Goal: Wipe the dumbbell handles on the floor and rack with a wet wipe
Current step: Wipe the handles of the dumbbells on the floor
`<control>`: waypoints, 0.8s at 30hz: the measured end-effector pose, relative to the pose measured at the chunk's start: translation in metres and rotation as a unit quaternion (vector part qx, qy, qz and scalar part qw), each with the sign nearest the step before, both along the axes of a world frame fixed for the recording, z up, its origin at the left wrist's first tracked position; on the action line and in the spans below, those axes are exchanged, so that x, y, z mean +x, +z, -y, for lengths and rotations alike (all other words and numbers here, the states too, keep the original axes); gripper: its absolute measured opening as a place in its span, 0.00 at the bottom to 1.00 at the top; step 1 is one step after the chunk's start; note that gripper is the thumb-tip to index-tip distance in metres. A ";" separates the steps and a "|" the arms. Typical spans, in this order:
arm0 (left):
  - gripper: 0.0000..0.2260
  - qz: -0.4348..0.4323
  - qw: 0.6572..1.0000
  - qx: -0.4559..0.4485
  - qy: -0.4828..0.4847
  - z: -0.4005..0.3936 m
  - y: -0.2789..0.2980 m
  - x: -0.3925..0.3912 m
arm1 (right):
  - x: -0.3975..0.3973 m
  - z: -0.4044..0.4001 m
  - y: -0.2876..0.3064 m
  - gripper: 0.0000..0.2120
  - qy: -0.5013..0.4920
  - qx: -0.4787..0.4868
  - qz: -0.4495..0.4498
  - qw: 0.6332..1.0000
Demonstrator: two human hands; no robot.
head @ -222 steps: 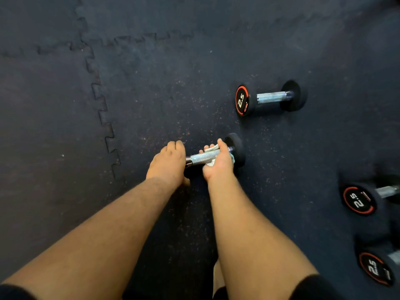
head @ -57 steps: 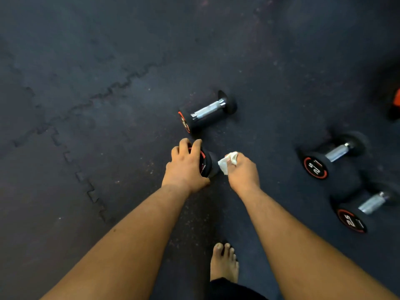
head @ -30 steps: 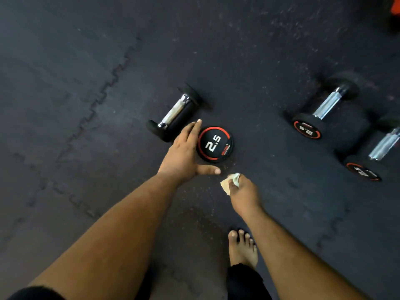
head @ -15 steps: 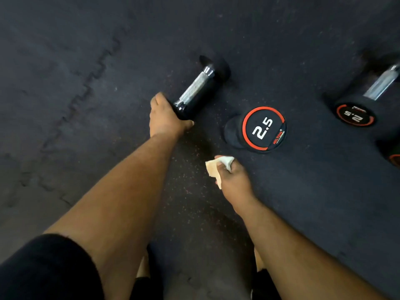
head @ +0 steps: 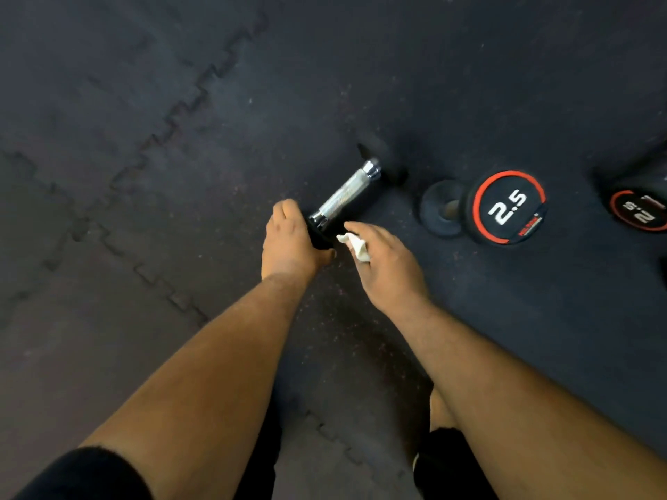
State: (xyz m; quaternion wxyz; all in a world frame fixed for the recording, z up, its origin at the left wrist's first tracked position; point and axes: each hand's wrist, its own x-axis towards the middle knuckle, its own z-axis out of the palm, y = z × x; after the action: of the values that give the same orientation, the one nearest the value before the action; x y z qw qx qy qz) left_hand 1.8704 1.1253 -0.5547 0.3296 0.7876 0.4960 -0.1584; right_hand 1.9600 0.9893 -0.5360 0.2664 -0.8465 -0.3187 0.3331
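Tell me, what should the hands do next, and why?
Probably bring the wipe onto the shiny handle and rub along it. The left hand already grips the near end of that dumbbell, and the right hand holds the wipe just short of the bare handle.

The place is a gym, or a room for training at home. The floor (head: pixel 151 218) is covered with dark rubber mats, and their toothed edges lock together like puzzle pieces. Several small dumbbells lie on it. One dumbbell (head: pixel 346 196) has a ribbed metal handle and black rubber ends. A second dumbbell (head: pixel 507 207) stands on its end and shows a red ring with the number 2.5. A third dumbbell (head: pixel 639 211) at the right edge has the same marking.
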 end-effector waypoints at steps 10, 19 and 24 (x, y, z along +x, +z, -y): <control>0.43 0.051 0.999 -0.010 -0.008 -0.004 -0.012 -0.052 | -0.020 -0.056 -0.043 0.32 0.372 -0.047 0.259 0.890; 0.53 -0.070 0.996 -0.043 -0.023 -0.004 -0.016 -0.044 | 0.007 -0.068 -0.054 0.27 0.518 -0.153 0.293 0.789; 0.53 -0.113 0.993 -0.038 -0.028 -0.007 -0.010 -0.036 | -0.007 -0.116 -0.052 0.13 0.485 -0.220 0.219 0.818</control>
State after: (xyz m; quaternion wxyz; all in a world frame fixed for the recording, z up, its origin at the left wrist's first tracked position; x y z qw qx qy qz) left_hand 1.8346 1.1326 -0.5646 0.2964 0.7653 0.5015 -0.2740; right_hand 1.9532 1.1053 -0.5878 -0.1995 -0.6689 -0.6564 0.2864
